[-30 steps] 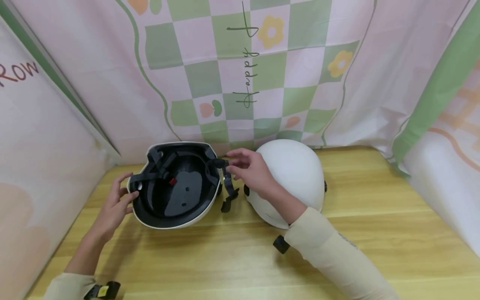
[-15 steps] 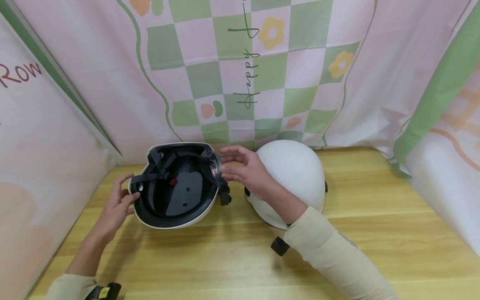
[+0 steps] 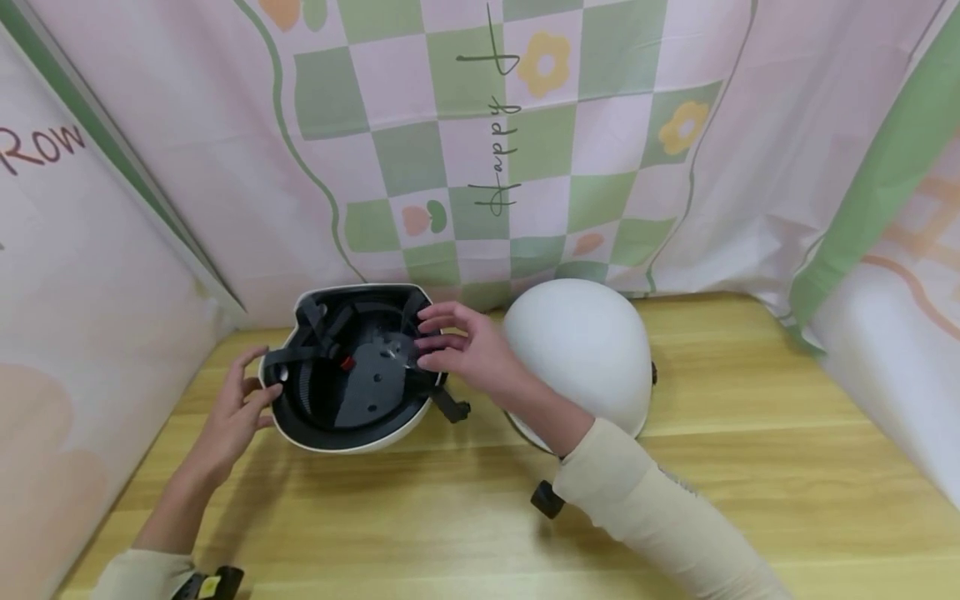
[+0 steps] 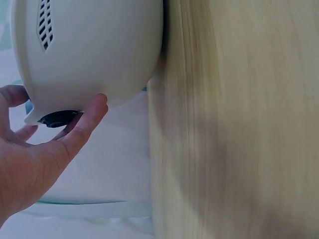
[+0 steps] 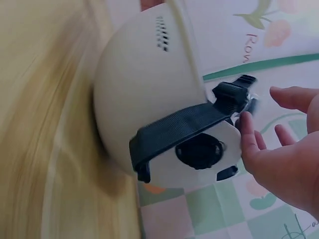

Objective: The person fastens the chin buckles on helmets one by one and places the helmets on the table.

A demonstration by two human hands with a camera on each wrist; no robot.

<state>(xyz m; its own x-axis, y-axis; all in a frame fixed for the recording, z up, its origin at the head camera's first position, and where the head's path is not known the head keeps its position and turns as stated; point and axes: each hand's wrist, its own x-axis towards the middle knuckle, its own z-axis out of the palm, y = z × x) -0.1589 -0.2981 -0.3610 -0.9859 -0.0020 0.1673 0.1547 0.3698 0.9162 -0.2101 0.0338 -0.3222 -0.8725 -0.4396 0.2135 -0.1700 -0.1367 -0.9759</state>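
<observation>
An upturned white helmet (image 3: 352,446) with a black lining rests on the wooden table, hollow side facing up. My left hand (image 3: 240,400) grips its left rim, thumb and fingers on either side of the edge; the left wrist view shows the fingers beside a black round fitting (image 4: 60,118). At the right rim hovers my right hand (image 3: 468,346), fingers and thumb spread apart. A black chin strap (image 5: 184,127) hangs over that rim, its buckle (image 5: 232,93) close to my fingertips. A shiny clear piece (image 3: 399,348) shows inside the helmet, near those fingertips.
A second white helmet (image 3: 581,350) stands dome up on the table (image 3: 420,517), partly behind my right forearm. A patterned curtain (image 3: 397,150) closes off the back, and more printed cloth (image 3: 90,275) hangs along the left side.
My right hand has moved left from beside the helmet to over its rim, and the strap it pinched is let go and lies across the rim. The left hand stays put.
</observation>
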